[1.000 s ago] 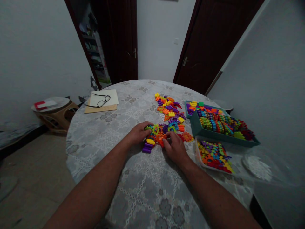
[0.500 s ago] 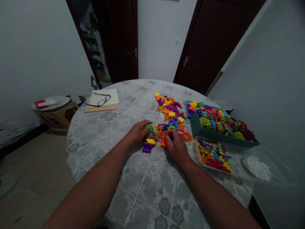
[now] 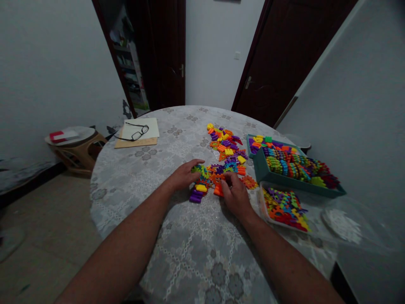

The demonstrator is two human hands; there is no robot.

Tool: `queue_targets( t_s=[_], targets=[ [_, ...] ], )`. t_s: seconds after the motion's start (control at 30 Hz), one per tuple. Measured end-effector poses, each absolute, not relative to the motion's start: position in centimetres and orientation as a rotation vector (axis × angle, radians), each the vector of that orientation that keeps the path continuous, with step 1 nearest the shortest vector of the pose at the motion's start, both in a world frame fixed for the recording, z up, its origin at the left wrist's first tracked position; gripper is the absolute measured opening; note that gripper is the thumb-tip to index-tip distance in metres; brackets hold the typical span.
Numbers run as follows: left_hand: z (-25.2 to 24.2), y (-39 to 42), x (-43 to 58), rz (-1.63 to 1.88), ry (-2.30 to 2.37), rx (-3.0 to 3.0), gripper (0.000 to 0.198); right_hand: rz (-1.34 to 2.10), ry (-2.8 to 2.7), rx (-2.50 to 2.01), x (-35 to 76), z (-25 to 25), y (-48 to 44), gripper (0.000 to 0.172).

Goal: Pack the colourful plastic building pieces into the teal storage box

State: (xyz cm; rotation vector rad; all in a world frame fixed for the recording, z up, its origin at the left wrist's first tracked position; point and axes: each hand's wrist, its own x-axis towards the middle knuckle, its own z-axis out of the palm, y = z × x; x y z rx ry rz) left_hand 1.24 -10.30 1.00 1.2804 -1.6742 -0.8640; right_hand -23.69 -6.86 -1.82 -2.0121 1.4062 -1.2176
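A joined cluster of coloured plastic building pieces (image 3: 211,177) lies on the round table (image 3: 177,253) between my hands. My left hand (image 3: 184,175) rests on its left side, fingers stretched over the green and yellow pieces. My right hand (image 3: 236,194) is curled at the cluster's right side, its fingertips pinched on an orange piece (image 3: 218,190). A purple piece (image 3: 196,196) and a yellow piece (image 3: 201,188) lie just below the left hand.
More loose pieces (image 3: 225,143) trail toward the far side. A teal tray (image 3: 262,171) full of pieces and a clear tray (image 3: 283,204) of pieces sit at the right. Glasses (image 3: 134,133) lie on papers at the far left. A stool (image 3: 77,150) stands beyond the table.
My right hand has shifted slightly left and up onto the orange piece. The left hand's fingers have spread a little over the cluster. The view has drifted slightly.
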Motion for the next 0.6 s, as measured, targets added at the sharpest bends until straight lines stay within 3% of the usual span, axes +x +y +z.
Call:
queue_targets(
  t_s=[0.23,0.6],
  targets=[
    [0.0,-10.4,0.4,-0.801,-1.6,1.375,0.037,-1.179,1.366,-2.06,-23.6,-2.0,-6.6,0.023],
    [1.9,-9.6,0.7,-0.801,-1.63,1.21,0.045,-1.385,1.273,-2.092,-23.5,-1.1,-6.5,0.019]
  ],
)
